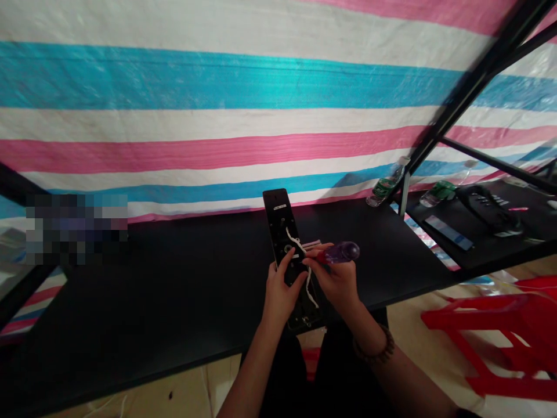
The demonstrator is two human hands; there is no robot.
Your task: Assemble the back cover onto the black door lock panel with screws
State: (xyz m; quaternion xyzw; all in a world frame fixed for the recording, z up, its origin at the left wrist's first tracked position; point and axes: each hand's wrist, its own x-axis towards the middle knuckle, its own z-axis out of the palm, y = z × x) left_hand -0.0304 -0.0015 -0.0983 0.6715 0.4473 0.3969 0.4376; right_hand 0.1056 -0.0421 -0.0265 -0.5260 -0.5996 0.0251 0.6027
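Observation:
A long, narrow black plate [275, 217] lies on the black table, its near end by the table's front edge. It carries small fittings, white labels and a white cord [310, 290] running along it. My left hand [282, 290] grips the plate's left edge, with its index finger and thumb curled over the top face. In my right hand [339, 284] is a screwdriver [342, 252] with a clear purple handle and a red collar. It tilts over the middle of the plate, handle to the right. My fingers hide its tip, so I cannot tell what it touches.
The black table [174, 290] backs onto a striped plastic sheet [217, 154]. A water bottle [386, 183] leans by a metal frame post at the right. Beyond stand a black telephone [489, 209] and another bottle [437, 193]. A red stool [500, 325] is on the floor at the right.

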